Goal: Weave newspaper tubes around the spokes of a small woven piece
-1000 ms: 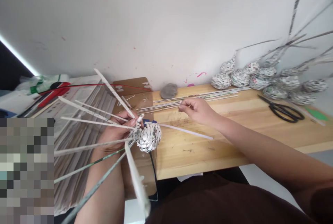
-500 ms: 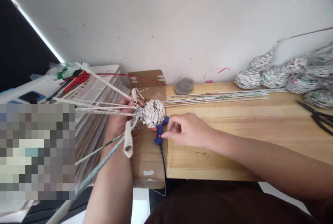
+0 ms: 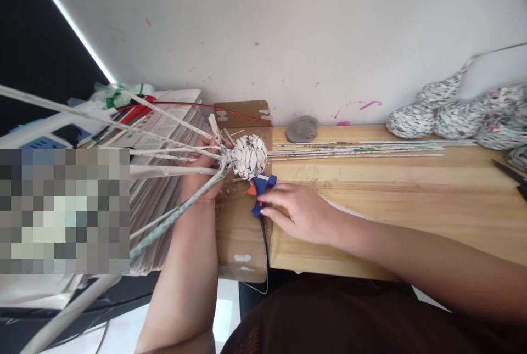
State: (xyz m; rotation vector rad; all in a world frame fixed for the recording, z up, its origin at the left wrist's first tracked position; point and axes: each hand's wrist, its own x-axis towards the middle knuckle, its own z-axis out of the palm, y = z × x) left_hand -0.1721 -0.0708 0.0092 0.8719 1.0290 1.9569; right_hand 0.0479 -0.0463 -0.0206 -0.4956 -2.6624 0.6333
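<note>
My left hand (image 3: 206, 156) is closed at the narrow neck of a woven paper piece (image 3: 250, 157), which has a round body of rolled newspaper strips. Long paper tubes (image 3: 181, 208) fan out from that neck to the left; some of the left fingers are hidden behind them. Just below the round body lies a blue hot glue gun (image 3: 258, 207) with an orange part and a black cord, over the cardboard. The thumb and forefinger of my right hand (image 3: 297, 208) pinch its handle beside the small red switch.
Several loose paper tubes (image 3: 354, 150) lie along the back of the wooden table (image 3: 370, 189). A grey lump (image 3: 302, 129) rests by the wall. Woven paper forms (image 3: 411, 121) and black scissors (image 3: 508, 173) are at right. Stacked papers (image 3: 160, 222) stand left, beside the cardboard (image 3: 239, 244).
The thumb and forefinger of my right hand have closed on the glue gun handle. The paper tubes on the left have swung, and the woven piece has turned slightly. The view has shifted.
</note>
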